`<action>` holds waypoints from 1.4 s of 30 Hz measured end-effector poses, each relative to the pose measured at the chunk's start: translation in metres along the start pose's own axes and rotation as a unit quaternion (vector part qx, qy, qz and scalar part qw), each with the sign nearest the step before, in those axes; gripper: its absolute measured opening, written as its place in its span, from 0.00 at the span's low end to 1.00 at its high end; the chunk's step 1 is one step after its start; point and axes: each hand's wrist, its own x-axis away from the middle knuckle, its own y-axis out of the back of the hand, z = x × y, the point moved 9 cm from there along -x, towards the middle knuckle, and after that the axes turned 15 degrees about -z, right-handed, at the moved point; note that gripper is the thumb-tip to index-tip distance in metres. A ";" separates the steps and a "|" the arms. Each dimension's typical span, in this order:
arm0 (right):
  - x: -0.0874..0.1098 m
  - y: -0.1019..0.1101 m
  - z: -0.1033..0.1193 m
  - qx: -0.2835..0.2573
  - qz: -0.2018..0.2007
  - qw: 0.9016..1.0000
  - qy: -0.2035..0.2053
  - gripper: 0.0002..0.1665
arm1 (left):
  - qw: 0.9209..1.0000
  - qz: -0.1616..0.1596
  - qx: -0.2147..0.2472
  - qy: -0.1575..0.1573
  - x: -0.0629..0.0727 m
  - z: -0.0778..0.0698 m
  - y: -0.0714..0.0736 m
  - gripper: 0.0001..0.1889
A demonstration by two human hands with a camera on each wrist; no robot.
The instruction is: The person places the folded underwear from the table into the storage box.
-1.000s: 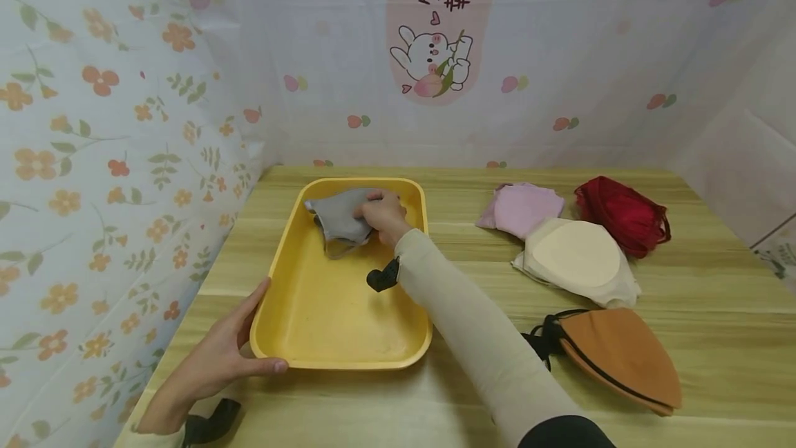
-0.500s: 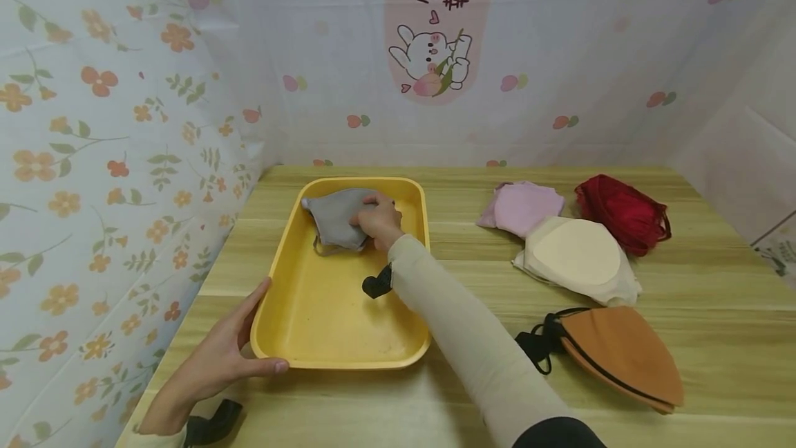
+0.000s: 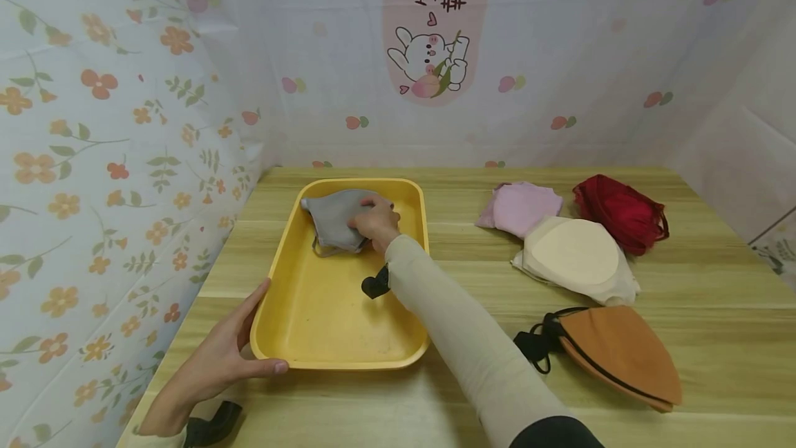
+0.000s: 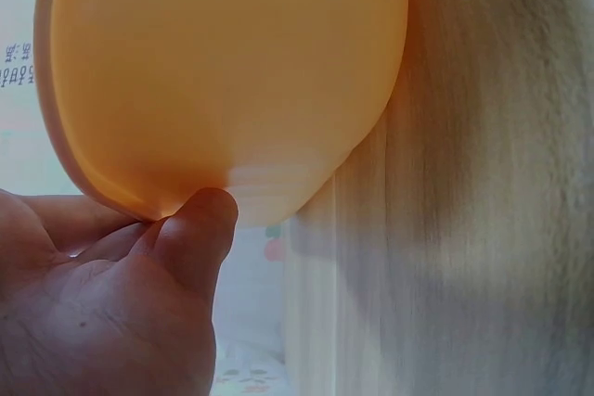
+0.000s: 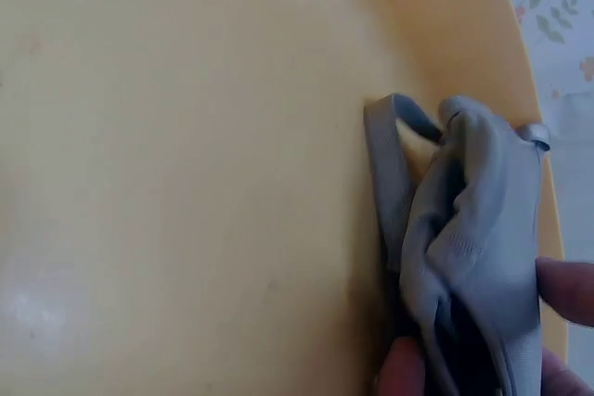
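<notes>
My left hand (image 3: 218,355) grips the near left corner of a yellow plastic tub (image 3: 338,365), thumb on the front rim and fingers along the side. The left wrist view has its thumb pressed to the tub's outer wall (image 4: 241,71). Inside the tub, toward the back, lies a folded grey bra (image 3: 338,216) with a thin strap (image 5: 385,164) looping from it. My right hand (image 3: 377,218) reaches in and holds the bra at its right part. Close up, the grey bra (image 5: 501,229) sits between the thumb and fingers, beside the tub wall.
Folded bras lie on the wooden table right of the tub: lilac (image 3: 522,207), cream (image 3: 578,251), red (image 3: 622,213) and brown-orange with black straps (image 3: 622,351). The cream one touches the lilac one. Patterned cloth walls (image 3: 311,61) close off the back and left.
The right hand has shifted slightly left with the grey bra, which now lies flatter near the tub's back left. The left hand stays at the tub corner.
</notes>
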 end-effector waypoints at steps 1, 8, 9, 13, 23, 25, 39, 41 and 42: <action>0.000 -0.001 0.000 0.004 0.004 1.000 -0.001 0.27 | 1.000 0.000 0.004 -0.001 0.000 0.000 0.000 0.61; 0.002 -0.002 0.001 0.029 0.025 0.999 -0.003 0.29 | 1.000 0.000 0.017 -0.001 0.001 0.002 -0.001 0.61; 0.003 -0.001 0.001 0.032 0.025 0.999 -0.002 0.29 | 1.000 0.000 0.015 -0.001 0.001 0.002 -0.001 0.61; 0.001 0.005 0.006 0.045 0.020 0.999 0.011 0.32 | 1.000 -0.001 0.006 -0.002 -0.001 0.001 -0.001 0.61; -0.006 0.026 0.022 0.078 0.017 0.996 0.035 0.36 | 1.000 -0.003 -0.007 0.006 0.000 0.001 -0.001 0.62; -0.007 0.030 0.027 0.085 0.023 0.995 0.047 0.34 | 1.000 -0.003 -0.005 0.005 0.000 0.000 -0.001 0.62; -0.014 0.059 0.060 0.143 0.002 0.985 0.096 0.17 | 1.000 0.002 -0.003 0.009 0.002 -0.003 -0.004 0.61; -0.015 0.064 0.064 0.124 0.008 0.988 0.090 0.16 | 1.000 0.004 -0.005 0.011 0.002 -0.002 -0.005 0.61; -0.015 0.067 0.066 0.108 0.011 0.990 0.086 0.15 | 1.000 0.006 -0.006 0.011 0.001 -0.002 -0.005 0.61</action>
